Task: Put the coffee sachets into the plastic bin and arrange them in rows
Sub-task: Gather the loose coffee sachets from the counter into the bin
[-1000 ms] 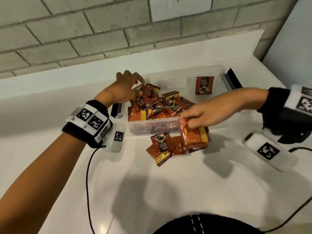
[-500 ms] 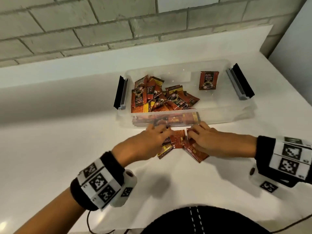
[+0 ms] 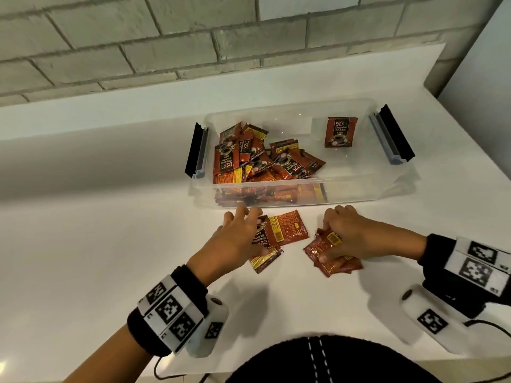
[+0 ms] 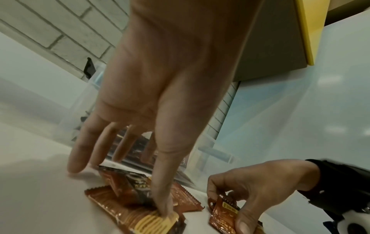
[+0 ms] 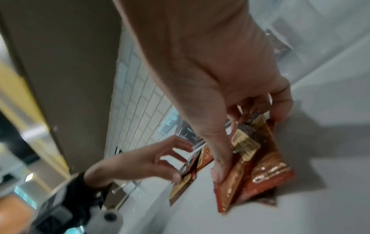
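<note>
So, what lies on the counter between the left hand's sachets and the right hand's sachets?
Nothing: in the head view the white counter is bare between the sachets under the left hand and those held by the right hand.

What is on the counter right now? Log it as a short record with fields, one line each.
surface: white counter, brick wall behind
bin: clear plastic bin, open
in bin: loose pile of sachets at its left end; lone sachet at far right; no rows
outside bin: two small groups on the counter in front of the bin
left hand: fingers spread, thumb pressing the left group
right hand: pinching the right group
</note>
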`<state>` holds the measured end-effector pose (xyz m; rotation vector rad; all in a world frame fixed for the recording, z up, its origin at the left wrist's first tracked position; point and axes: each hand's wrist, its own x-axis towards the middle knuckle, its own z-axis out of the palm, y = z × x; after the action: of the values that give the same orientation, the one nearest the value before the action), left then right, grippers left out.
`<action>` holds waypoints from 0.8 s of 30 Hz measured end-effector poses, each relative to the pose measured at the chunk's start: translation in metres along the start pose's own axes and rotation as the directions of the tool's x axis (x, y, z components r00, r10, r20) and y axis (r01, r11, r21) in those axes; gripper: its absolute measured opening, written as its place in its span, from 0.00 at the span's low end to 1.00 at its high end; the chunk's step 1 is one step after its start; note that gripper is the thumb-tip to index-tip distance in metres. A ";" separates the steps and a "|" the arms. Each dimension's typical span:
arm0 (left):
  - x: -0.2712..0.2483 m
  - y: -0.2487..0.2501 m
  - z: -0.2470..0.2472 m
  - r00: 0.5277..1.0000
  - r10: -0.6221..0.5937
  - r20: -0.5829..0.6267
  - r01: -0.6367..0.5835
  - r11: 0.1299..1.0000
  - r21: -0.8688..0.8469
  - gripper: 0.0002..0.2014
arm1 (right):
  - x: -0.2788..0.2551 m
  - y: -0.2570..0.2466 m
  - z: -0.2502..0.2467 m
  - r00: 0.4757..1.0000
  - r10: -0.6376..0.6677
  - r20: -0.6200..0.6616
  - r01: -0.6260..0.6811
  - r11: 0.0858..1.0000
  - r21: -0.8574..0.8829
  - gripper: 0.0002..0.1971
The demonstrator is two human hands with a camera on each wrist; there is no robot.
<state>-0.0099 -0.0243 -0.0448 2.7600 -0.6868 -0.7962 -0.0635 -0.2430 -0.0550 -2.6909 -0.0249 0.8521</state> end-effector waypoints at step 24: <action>-0.032 -0.005 0.013 0.986 -0.010 0.168 -0.004 0.996 0.086 0.37 | 0.020 -0.037 0.012 0.955 -0.258 -0.145 0.248 0.966 -0.078 0.22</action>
<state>-0.0386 -0.0058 -0.0424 2.7927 -0.7649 -1.0337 -0.0504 -0.2019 -0.0640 -2.7213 -0.3572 0.5728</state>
